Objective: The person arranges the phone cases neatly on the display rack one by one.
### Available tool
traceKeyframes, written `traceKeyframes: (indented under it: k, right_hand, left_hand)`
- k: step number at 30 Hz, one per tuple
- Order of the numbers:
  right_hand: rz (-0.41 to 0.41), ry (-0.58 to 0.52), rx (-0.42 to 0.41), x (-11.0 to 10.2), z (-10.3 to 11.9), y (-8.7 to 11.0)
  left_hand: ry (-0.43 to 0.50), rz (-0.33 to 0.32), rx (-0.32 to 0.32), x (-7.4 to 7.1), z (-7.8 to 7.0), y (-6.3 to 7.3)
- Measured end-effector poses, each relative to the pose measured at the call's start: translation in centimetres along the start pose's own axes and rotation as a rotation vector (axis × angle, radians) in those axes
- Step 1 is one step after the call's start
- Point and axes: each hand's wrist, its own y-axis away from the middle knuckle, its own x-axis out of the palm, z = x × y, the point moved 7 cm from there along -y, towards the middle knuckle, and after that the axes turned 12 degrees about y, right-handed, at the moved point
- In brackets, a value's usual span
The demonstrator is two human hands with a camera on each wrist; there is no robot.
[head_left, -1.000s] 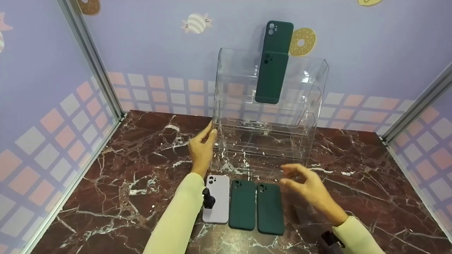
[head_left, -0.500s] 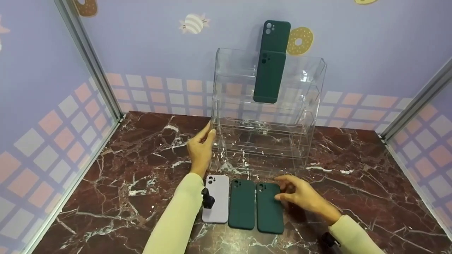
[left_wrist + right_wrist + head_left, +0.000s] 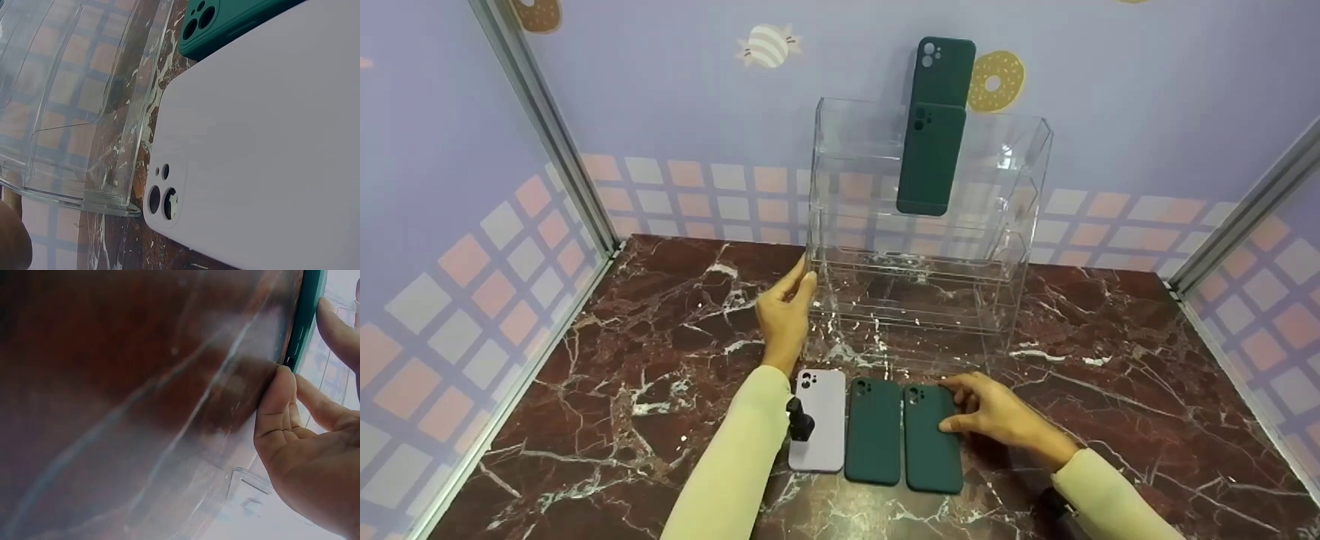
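My left hand (image 3: 784, 319) holds the left side of a clear tiered display stand (image 3: 915, 274); its thumb (image 3: 12, 239) shows by the stand in the left wrist view. With thumb and fingers, my right hand (image 3: 994, 414) grips the right edge of the rightmost dark green phone case (image 3: 933, 450). That case lies flat on the table, its camera holes at the top left. In the right wrist view, the fingertips (image 3: 286, 377) touch the case's green edge (image 3: 304, 332). Beside it lie another green phone case (image 3: 873, 435) and a pale lilac one (image 3: 826, 420).
Two green phone cases stand in the display's upper tiers, one case (image 3: 931, 161) in front of the other (image 3: 949, 71). A patterned wall (image 3: 682, 97) rises behind the stand. The marbled table (image 3: 660, 442) is bordered by metal-framed side panels.
My right hand has come down and left from above the table to the rightmost green phone case and taken its edge. The left hand stays at the stand. The view has shifted slightly.
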Motion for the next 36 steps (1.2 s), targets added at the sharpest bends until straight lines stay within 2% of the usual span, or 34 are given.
traceKeyframes:
  k: [5, 10, 16, 21, 24, 27, 31, 36]
  right_hand:
    - [-0.019, 0.021, -0.007, 0.0, 0.2, 0.0]
    - [-0.034, -0.014, -0.002, 0.1, 0.3, 0.1]
    - [-0.009, -0.072, 0.011, 0.2, 0.0, 0.4]
    - [-0.007, -0.239, 0.027, 0.1, -0.3, 0.6]
    - [-0.001, -0.369, 0.006, -0.2, -0.1, 0.8]
    - [-0.01, -0.434, -0.028, -0.8, 0.2, 0.8]
    - [-0.068, -0.421, -0.081, -2.5, 1.0, 0.6]
    - [-0.193, -0.371, -0.103, -5.3, 2.0, 0.2]
  left_hand:
    - [0.021, 0.005, 0.006, 0.0, 0.0, 0.1]
    - [0.015, 0.004, -0.009, 0.0, 0.1, 0.0]
    - [0.011, 0.002, -0.017, 0.0, 0.0, 0.0]
    - [0.001, -0.002, -0.014, 0.1, 0.0, 0.0]
    - [-0.019, 0.002, -0.02, 0.1, -0.1, 0.1]
    - [-0.04, 0.004, -0.023, 0.1, -0.2, 0.2]
    - [-0.041, -0.001, -0.027, 0.0, -0.2, 0.1]
    - [-0.022, -0.005, -0.026, 0.0, -0.2, 0.1]
